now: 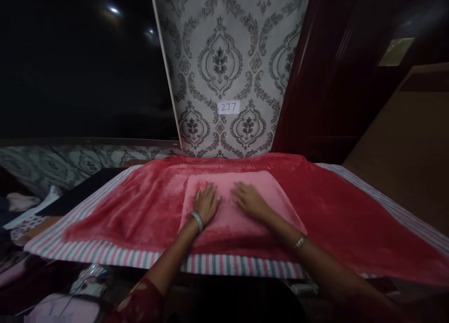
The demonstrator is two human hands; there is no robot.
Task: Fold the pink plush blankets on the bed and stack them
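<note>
From the head camera, you have both hands flat on a folded pink cloth (242,206) that lies at the middle of the worktop (224,263). Your left hand (206,202) rests palm down on the cloth's 9 o'clock side, fingers spread and closing on nothing; a pale bangle (197,220) circles that wrist. Your right hand (249,199) lies just beside it toward 3 o'clock, also open and flat, gripping nothing, with a thin bracelet (299,241) on its wrist. The flat palms look placed to press the fold smooth and keep it from shifting.

The folded cloth sits on a larger red plush blanket (351,211) spread wide across the surface, likely as a soft bed to work on. A pink-and-grey striped sheet (105,253) shows under the blanket along the 6 o'clock edge and at both sides.

At 12 o'clock, a small white label (228,107) on the damask wallpaper (224,56) reads "277" in handwriting. To 9 o'clock a dark screen (80,66) fills the wall.
</note>
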